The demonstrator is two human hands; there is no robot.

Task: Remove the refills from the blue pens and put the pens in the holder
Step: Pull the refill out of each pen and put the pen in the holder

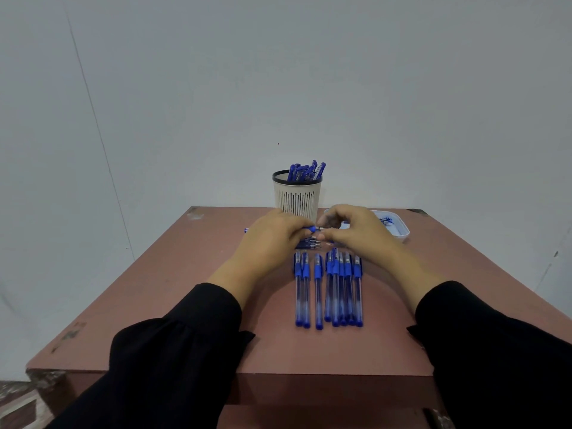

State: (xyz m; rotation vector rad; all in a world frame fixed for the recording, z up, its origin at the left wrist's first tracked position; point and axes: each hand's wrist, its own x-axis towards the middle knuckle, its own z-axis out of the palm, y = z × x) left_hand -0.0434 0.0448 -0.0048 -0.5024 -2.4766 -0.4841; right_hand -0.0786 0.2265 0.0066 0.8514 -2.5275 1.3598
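Observation:
My left hand point(272, 239) grips a blue pen point(309, 229) that lies sideways above the table; its far end sticks out past the knuckles on the left. My right hand point(356, 232) pinches the pen's tip end between thumb and fingers. Just in front of my hands, several blue capped pens point(329, 289) lie side by side in a row on the table. Behind the hands stands a beige slotted holder point(297, 196) with a black rim, several blue pens upright in it.
A white tray point(400, 232) holding small blue parts sits at the back right, partly hidden by my right hand. The reddish-brown table point(185, 305) stands against a pale wall. A few short blue pieces point(309, 244) lie under my hands.

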